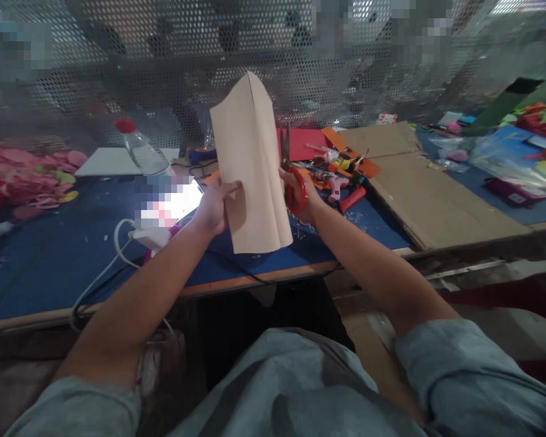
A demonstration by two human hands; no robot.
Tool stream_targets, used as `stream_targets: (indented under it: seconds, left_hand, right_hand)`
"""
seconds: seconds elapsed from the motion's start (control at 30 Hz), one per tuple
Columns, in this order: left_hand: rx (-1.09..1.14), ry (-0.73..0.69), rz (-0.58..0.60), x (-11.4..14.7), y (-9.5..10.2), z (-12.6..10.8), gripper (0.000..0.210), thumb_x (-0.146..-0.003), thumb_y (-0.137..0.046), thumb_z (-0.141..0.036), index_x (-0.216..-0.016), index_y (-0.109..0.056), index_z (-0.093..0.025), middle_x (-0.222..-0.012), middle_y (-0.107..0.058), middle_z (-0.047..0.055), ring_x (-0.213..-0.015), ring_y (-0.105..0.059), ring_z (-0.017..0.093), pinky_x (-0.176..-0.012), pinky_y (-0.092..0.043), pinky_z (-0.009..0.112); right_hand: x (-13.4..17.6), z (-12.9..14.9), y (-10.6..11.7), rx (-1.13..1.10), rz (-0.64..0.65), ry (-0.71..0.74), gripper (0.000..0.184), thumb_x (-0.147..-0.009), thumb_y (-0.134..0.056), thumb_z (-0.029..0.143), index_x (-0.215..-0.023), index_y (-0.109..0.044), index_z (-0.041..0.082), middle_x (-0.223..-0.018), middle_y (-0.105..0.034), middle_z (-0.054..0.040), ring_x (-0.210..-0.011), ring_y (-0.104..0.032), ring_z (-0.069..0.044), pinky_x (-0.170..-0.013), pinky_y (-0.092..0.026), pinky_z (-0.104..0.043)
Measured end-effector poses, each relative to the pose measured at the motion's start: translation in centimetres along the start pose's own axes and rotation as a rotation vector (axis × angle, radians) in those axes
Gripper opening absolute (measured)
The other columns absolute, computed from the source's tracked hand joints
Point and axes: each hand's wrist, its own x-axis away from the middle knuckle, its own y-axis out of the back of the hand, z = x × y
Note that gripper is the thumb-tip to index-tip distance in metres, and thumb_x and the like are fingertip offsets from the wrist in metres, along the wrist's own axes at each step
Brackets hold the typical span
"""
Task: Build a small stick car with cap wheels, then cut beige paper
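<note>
A folded sheet of beige paper is held upright above the blue table, its top edge cut in a curve with a peak at the crease. My left hand grips its left side, thumb lying across the front and the other fingers hidden behind. In my right hand is a pair of scissors with red handles, blades pointing up beside the paper's right edge. The fingers of that hand are wrapped through the handles and close to the sheet; whether they also touch it I cannot tell.
Flat cardboard covers the table's right part. Behind my right hand lie a pink glue gun, red paper and scraps. On the left stand a bottle, a lit phone and a white cable. A perforated metal screen rises behind.
</note>
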Motion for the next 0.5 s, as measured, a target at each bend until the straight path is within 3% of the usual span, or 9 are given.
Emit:
stream_targets:
  seconds: [0.2, 0.33, 0.5]
  left_hand:
    - [-0.119, -0.117, 0.122, -0.2, 0.6, 1.7, 0.049, -0.067, -0.099, -0.041, -0.104, -0.079, -0.017, -0.106, -0.082, 0.013, -0.104, -0.079, 0.034, -0.099, -0.063, 0.047]
    - [-0.170, -0.160, 0.146, -0.3, 0.8, 2.2, 0.044, -0.068, -0.100, -0.042, -0.102, -0.081, -0.019, -0.108, -0.082, 0.011, -0.104, -0.079, 0.029, -0.098, -0.063, 0.041]
    - [-0.177, -0.151, 0.164, -0.3, 0.6, 2.2, 0.041, -0.071, -0.098, -0.041, -0.103, -0.082, -0.020, -0.112, -0.082, 0.010, -0.103, -0.079, 0.026, -0.097, -0.063, 0.039]
  right_hand:
    - [1.1, -0.4, -0.8, -0.122, 0.155, -0.073, 0.056, -0.063, -0.093, 0.067, -0.096, -0.070, 0.028, -0.086, -0.078, -0.0005, -0.085, -0.077, -0.027, -0.080, -0.067, -0.044]
    - [1.1, -0.9, -1.2, -0.147, 0.167, -0.096, 0.057, -0.054, -0.100, 0.056, -0.095, -0.071, 0.029, -0.086, -0.078, 0.0019, -0.075, -0.073, -0.022, -0.074, -0.066, -0.038]
    - [1.1, -1.4, -1.4, -0.101, 0.200, -0.088, 0.057, -0.052, -0.101, 0.047, -0.096, -0.069, 0.030, -0.087, -0.077, 0.0033, -0.070, -0.071, -0.020, -0.069, -0.065, -0.036]
